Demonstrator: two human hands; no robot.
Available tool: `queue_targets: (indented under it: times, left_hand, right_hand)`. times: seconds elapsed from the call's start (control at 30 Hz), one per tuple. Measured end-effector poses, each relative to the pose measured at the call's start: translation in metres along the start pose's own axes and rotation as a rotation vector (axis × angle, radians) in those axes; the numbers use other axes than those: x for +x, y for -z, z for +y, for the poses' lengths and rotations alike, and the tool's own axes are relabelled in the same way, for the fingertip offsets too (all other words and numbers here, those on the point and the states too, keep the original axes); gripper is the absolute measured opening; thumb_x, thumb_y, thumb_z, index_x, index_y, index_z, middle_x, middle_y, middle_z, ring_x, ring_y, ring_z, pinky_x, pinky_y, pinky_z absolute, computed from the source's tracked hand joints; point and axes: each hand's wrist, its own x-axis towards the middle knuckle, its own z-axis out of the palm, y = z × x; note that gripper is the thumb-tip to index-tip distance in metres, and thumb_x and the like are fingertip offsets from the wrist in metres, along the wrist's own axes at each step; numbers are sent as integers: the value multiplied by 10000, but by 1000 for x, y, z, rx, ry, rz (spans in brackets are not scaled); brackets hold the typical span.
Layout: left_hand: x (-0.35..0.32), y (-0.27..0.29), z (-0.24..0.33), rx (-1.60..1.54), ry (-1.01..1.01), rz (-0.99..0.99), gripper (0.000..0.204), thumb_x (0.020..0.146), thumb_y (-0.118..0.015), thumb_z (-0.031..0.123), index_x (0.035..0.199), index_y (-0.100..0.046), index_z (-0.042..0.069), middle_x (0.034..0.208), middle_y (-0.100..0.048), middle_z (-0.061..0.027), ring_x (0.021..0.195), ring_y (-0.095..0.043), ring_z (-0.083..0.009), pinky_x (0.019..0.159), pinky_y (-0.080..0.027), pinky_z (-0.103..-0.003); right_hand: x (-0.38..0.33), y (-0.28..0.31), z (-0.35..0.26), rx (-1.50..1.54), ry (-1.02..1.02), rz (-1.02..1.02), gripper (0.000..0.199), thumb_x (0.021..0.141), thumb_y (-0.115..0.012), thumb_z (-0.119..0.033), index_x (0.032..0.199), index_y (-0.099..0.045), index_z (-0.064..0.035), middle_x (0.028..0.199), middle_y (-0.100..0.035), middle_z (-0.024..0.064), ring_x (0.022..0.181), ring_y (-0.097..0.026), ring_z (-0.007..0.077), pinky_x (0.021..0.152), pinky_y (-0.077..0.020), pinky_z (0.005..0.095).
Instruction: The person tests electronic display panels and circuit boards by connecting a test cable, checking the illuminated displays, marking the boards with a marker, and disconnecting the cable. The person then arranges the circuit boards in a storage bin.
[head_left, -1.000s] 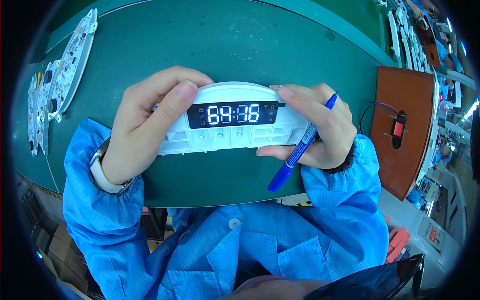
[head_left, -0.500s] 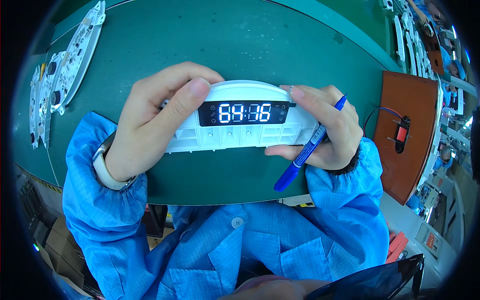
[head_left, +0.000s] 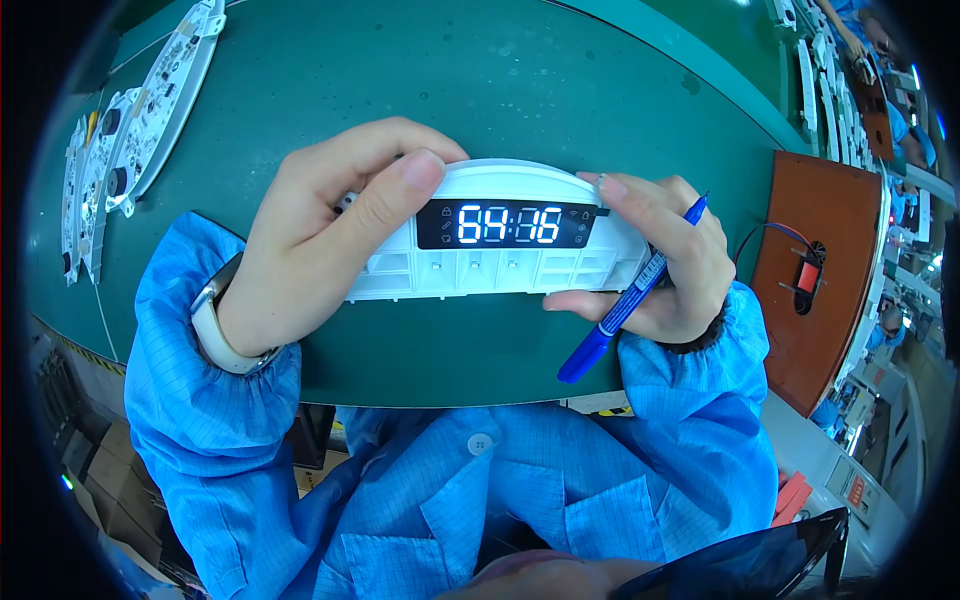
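Between my hands is a white plastic display panel (head_left: 490, 272) with a curved top edge and small square recesses below. Its black display window (head_left: 505, 225) is lit with white digits and faint icons. My left hand (head_left: 335, 220) grips the panel's left end, thumb on the front face near the window. At the other end my right hand (head_left: 680, 250) holds the panel, one finger at the upper right corner and the thumb under the lower edge. A blue marker pen (head_left: 632, 295) also sits in that hand, slanting across the fingers with its thick end down.
Several white panels with circuit boards (head_left: 150, 120) lie at the left of the green table (head_left: 560, 100). A brown box (head_left: 790, 290) with a red rocker switch (head_left: 807, 277) and wires stands at the right. More white panels (head_left: 835, 100) lie farther right, near other people.
Both hands and the panel appear slightly farther right in the picture, with the surroundings shifted a little too. The grip stays the same and the display stays lit.
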Motion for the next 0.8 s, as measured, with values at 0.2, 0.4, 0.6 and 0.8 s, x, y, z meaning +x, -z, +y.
queue_targets:
  times: [0.2, 0.4, 0.6, 0.8]
  left_hand:
    - [0, 0, -1, -8, 10, 2, 315, 996, -442, 234, 1103, -582, -27, 955, -640, -60, 869, -596, -89, 754, -462, -214]
    - [-1, 1, -1, 11, 16, -5, 314, 997, -441, 231, 1105, -581, -28, 956, -641, -61, 867, -596, -90, 749, -464, -216]
    - [0, 0, -1, 4, 4, 3, 318, 996, -443, 241, 1096, -584, -26, 947, -639, -58, 859, -593, -87, 743, -462, -213]
    - [0, -2, 1, 2, 18, 10, 344, 996, -439, 270, 1083, -588, -28, 922, -640, -55, 831, -594, -85, 729, -457, -208]
  right_hand:
    - [0, -1, -1, -4, 2, 36, 736, 597, -867, -352, 1140, -558, 37, 983, -673, 214, 755, -639, 246, 615, -512, 301]
    - [0, 2, -3, -10, -27, -19, 791, 597, -875, -363, 1182, -517, 30, 1012, -668, 236, 830, -667, 286, 676, -513, 321]
    - [0, 1, -2, -5, -24, -18, 796, 595, -878, -355, 1193, -518, 28, 1026, -666, 232, 830, -661, 281, 672, -508, 322]
    - [-2, 1, -1, -10, -23, -13, 809, 588, -882, -350, 1207, -517, 21, 1030, -668, 223, 812, -655, 270, 669, -506, 316]
